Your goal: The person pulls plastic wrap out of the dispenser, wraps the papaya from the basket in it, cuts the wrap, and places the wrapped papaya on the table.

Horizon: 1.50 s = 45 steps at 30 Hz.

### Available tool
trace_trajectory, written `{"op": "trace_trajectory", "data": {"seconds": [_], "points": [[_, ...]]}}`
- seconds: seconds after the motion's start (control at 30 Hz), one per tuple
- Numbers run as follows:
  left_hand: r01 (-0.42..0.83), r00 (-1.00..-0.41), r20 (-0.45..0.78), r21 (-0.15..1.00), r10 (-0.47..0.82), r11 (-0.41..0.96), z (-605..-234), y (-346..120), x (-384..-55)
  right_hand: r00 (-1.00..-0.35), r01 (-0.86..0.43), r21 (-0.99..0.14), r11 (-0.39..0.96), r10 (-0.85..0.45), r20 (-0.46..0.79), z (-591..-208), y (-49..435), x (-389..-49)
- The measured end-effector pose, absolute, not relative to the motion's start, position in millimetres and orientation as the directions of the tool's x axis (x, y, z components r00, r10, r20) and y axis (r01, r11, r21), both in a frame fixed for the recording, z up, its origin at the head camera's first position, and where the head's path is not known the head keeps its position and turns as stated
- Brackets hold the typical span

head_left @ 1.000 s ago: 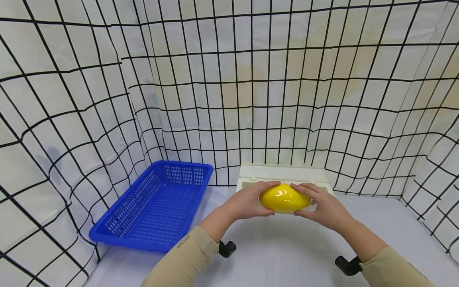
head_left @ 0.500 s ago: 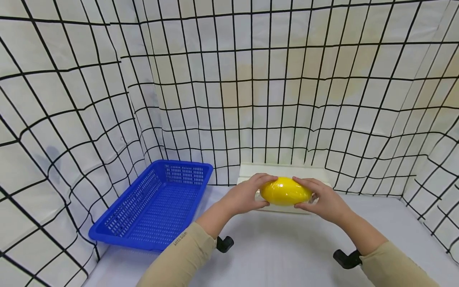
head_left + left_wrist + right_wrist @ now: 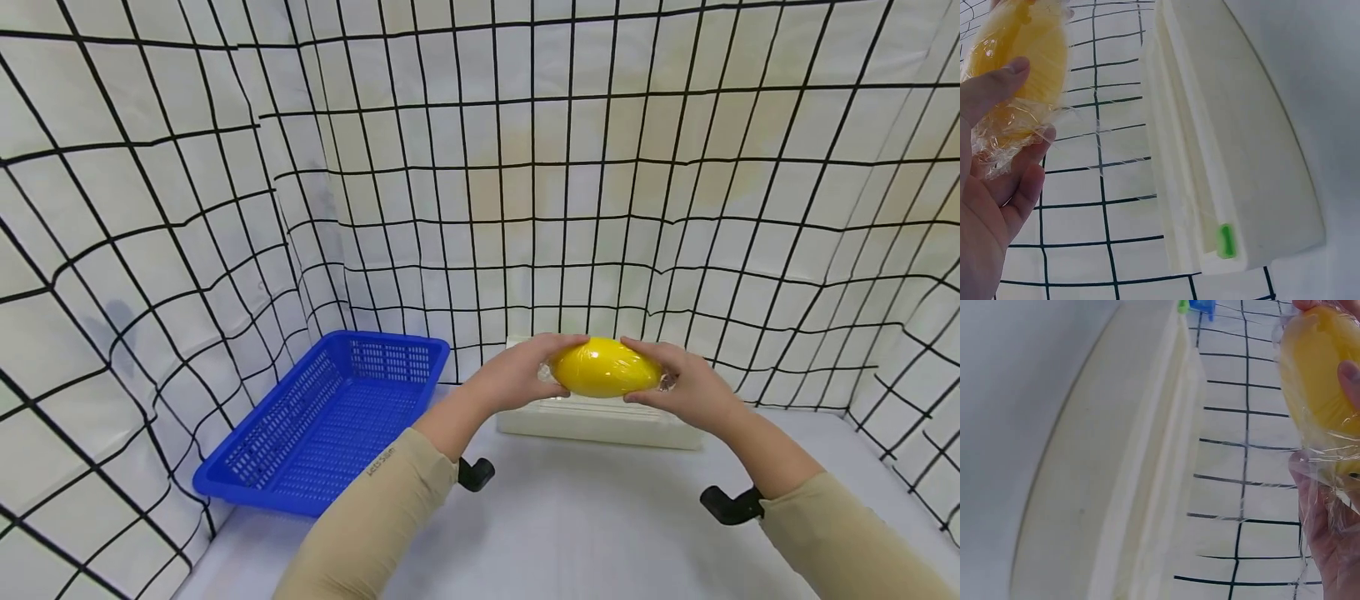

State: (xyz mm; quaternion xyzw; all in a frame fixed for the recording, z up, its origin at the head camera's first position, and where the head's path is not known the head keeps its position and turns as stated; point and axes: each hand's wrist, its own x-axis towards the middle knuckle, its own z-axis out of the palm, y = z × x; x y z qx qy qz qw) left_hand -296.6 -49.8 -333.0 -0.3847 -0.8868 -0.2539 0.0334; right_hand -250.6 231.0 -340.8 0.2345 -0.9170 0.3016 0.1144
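One plastic-wrapped yellow object (image 3: 606,367); two hands, the left hand (image 3: 522,372) and the right hand (image 3: 686,385); two tan sleeves (image 3: 367,512); two black elbow-shaped pieces (image 3: 476,475); one blue basket (image 3: 322,442), at nine o'clock; one white box (image 3: 600,423); one green tab (image 3: 1227,241).

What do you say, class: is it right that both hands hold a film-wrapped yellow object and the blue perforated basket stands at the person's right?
Wrong side: the head view shows the blue perforated basket at the person's left. The left hand and right hand do hold the film-wrapped yellow object.
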Motion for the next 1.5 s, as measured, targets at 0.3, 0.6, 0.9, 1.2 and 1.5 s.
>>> {"op": "trace_trajectory", "data": {"seconds": [0.3, 0.6, 0.9, 1.2, 1.5], "points": [[0.712, -0.683, 0.273, 0.454, 0.677, 0.536, -306.6, -50.0, -298.0, -0.87, -0.489, -0.5, 0.715, -0.361, 0.335, -312.8, 232.9, -252.6], [0.705, -0.684, 0.276, 0.485, 0.675, 0.517, -285.1, -52.7, -297.7, -0.862, -0.5, -0.463, 0.732, -0.367, 0.35, -289.8, 232.6, -251.7], [0.698, -0.686, 0.284, 0.515, 0.669, 0.497, -273.1, -55.1, -289.8, -0.884, -0.464, -0.491, 0.737, -0.348, 0.313, -274.3, 232.2, -241.6], [0.667, -0.697, 0.21, 0.541, 0.686, 0.512, -286.6, -59.4, -271.0, -0.913, -0.408, -0.527, 0.746, -0.343, 0.222, -286.5, 232.8, -223.7], [0.616, -0.722, 0.08, 0.528, 0.688, 0.585, -311.4, -64.0, -243.8, -0.898, -0.44, -0.455, 0.775, -0.398, 0.189, -317.1, 229.2, -202.1]]}}
